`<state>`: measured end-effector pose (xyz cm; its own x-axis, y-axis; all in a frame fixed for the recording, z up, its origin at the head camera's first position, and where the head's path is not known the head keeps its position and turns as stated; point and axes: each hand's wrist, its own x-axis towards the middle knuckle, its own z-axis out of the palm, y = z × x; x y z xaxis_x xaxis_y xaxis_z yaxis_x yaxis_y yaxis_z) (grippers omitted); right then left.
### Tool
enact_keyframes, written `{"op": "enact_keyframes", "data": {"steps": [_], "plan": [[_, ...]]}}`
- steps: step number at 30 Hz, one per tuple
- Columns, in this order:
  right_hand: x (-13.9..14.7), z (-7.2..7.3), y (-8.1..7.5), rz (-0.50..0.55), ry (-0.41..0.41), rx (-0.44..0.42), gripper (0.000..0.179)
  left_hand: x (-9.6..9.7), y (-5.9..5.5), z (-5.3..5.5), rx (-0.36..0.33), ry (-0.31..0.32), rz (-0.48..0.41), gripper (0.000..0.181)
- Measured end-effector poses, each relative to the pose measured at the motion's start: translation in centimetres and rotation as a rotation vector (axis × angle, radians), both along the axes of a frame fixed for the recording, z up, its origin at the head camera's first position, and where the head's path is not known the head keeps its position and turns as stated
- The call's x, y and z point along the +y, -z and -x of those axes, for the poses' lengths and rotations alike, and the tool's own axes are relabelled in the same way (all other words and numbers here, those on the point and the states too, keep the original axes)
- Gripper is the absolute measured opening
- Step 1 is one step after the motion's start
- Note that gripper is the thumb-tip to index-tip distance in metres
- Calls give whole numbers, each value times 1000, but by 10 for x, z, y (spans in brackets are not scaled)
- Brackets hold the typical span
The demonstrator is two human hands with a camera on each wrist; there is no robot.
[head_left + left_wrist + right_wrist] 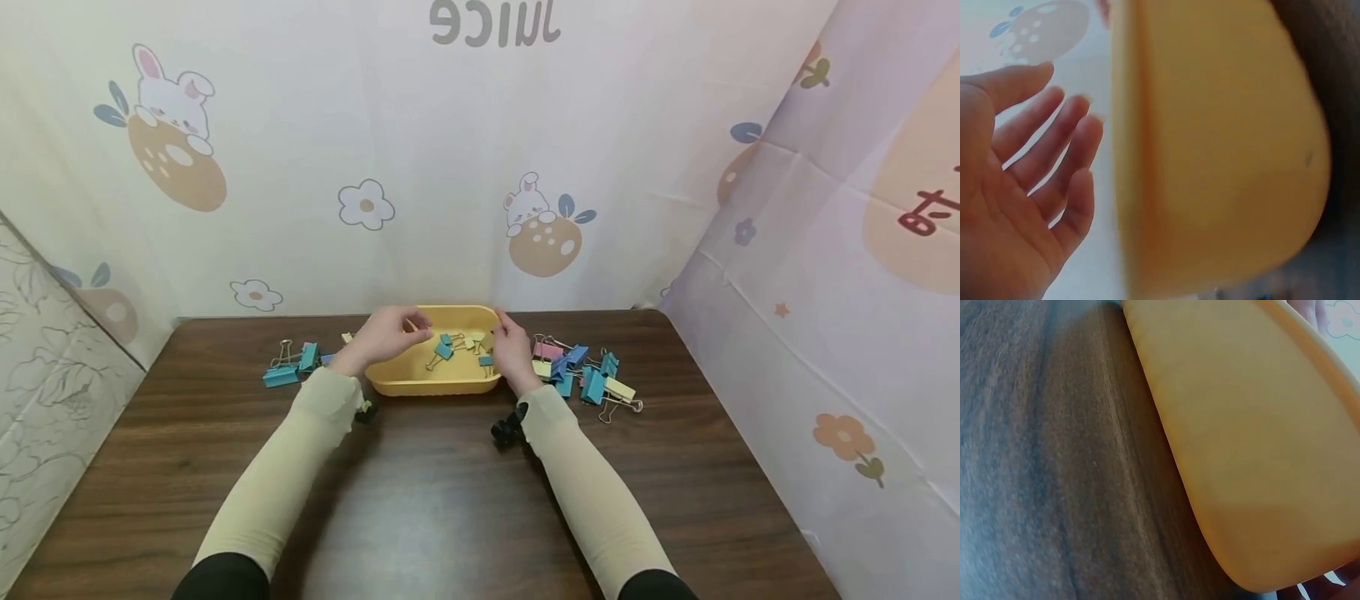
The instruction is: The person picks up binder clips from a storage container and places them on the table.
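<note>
A yellow plastic tray (pixel 431 388) sits near the back edge of the table, with several small teal binder clips (pixel 444 351) and yellow binder clips (pixel 470 342) inside. My right hand (pixel 513 350) grips the tray's right end; in the right wrist view its fingers (pixel 1322 589) show past the end wall. Over the tray's left side is my left hand (pixel 386 337), its fingers loosely bent. The left wrist view shows that palm (pixel 1004 212) with nothing in it, thumb and fingertips apart, beside the tray's outer wall (pixel 1229 144).
To the right of the tray lies a heap of teal, blue, pink and yellow binder clips (pixel 592 385). A smaller group of mostly teal clips (pixel 281 377) lies to the left. A patterned curtain (pixel 442 250) hangs behind the dark wooden table (pixel 420 500).
</note>
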<state>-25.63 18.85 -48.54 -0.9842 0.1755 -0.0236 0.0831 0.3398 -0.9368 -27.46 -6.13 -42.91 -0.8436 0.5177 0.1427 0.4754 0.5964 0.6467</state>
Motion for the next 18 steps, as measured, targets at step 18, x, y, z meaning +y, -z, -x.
{"op": "enact_keyframes", "data": {"steps": [18], "plan": [[0, -4, -2, 25, -2, 9, 48, 32, 36, 2, -102, -65, -80, 29]]}}
